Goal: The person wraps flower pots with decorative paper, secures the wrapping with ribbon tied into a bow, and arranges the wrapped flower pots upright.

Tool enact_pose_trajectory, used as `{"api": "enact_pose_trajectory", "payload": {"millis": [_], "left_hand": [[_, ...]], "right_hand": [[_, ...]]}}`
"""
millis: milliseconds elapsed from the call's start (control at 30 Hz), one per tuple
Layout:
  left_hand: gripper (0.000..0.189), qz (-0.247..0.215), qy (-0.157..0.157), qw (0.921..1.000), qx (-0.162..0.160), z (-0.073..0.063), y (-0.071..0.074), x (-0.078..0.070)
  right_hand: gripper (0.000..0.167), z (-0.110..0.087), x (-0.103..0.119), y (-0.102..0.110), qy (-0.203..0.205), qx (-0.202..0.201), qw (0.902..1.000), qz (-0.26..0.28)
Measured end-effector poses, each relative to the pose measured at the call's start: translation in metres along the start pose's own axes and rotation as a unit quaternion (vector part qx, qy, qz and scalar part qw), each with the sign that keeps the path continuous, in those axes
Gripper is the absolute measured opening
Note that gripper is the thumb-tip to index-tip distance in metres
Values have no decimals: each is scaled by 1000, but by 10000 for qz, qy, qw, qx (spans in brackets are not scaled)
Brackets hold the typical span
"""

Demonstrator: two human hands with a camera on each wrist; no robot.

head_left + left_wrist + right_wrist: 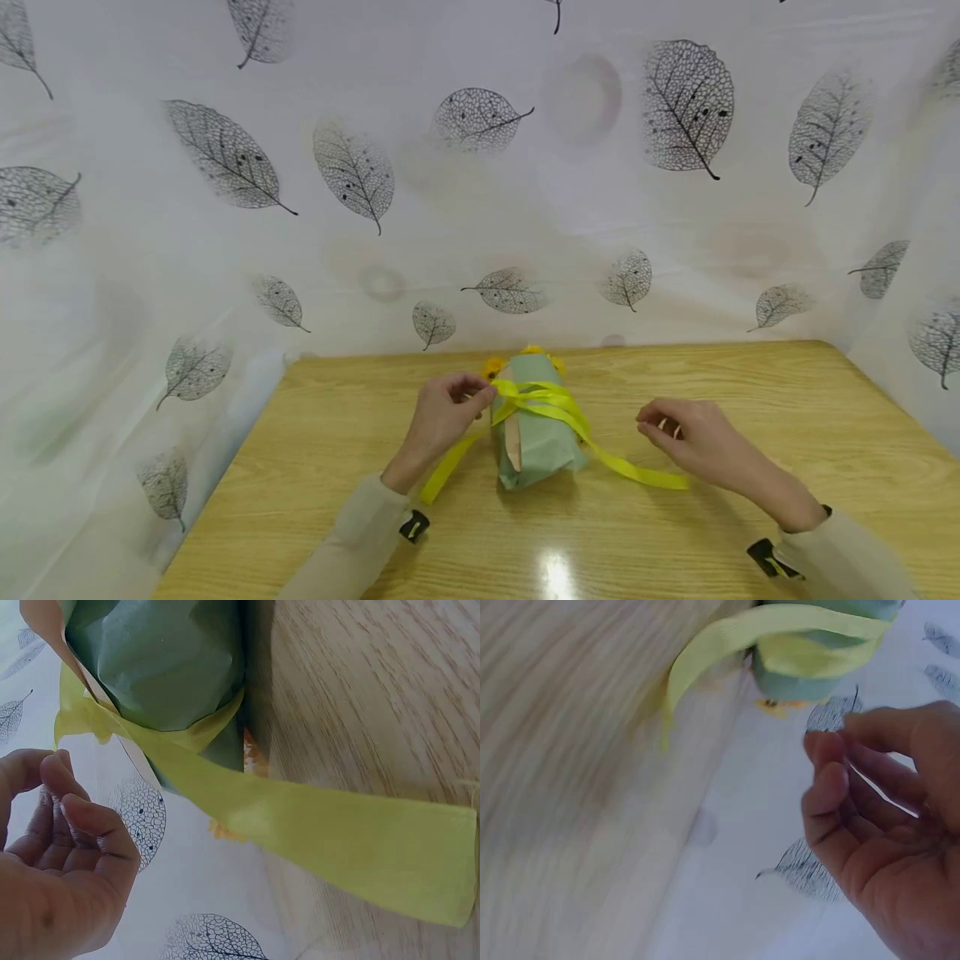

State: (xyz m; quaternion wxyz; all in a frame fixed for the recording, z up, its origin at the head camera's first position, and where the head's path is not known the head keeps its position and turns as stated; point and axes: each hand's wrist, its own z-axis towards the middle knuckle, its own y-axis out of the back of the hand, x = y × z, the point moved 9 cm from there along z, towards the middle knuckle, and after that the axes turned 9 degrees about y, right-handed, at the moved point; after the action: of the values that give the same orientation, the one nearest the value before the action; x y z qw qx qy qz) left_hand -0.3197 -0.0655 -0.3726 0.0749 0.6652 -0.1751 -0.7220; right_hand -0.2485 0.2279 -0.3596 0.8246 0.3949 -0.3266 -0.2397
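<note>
A bouquet wrapped in green paper (536, 450) lies on the table, a strip of brown paper (513, 442) along its left side. Yellow ribbon (551, 402) runs across its middle, one tail (360, 832) slanting down to the left and another (705, 649) trailing right over the wood. At the bouquet's left edge, my left hand (444, 417) pinches the ribbon between thumb and fingertips. My right hand (701, 437) hovers to the right, apart from bouquet and ribbon, its fingers loosely curled around nothing.
Orange-yellow flowers (493, 367) peek out at the bouquet's far end. Beyond the back edge of the wooden table (337, 433) hangs a pale curtain (510, 217) printed with dark leaves. Each wrist wears a strap with a black buckle (414, 526).
</note>
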Motion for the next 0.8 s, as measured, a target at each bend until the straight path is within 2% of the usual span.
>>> {"api": "enact_pose_trajectory", "payload": {"millis": [167,267,367,567,800], "left_hand": [[11,3,-56,10000,59,0,-2,0],[10,-43,-79,9999,77,0,-3,0],[10,-98,-95,9999,98,0,-2,-1],[10,-102,-152,9998,112,0,-2,-1],[10,-103,-115,9998,118,1,0,0]], "right_hand": [[6,30,33,-6,685,-593,9952,357],[5,47,52,-14,1177,-732,9892,470],[7,61,65,-24,1417,-698,9862,488],[10,73,69,-38,1265,-412,9899,499],[11,76,69,-41,1179,-291,9914,494]]}}
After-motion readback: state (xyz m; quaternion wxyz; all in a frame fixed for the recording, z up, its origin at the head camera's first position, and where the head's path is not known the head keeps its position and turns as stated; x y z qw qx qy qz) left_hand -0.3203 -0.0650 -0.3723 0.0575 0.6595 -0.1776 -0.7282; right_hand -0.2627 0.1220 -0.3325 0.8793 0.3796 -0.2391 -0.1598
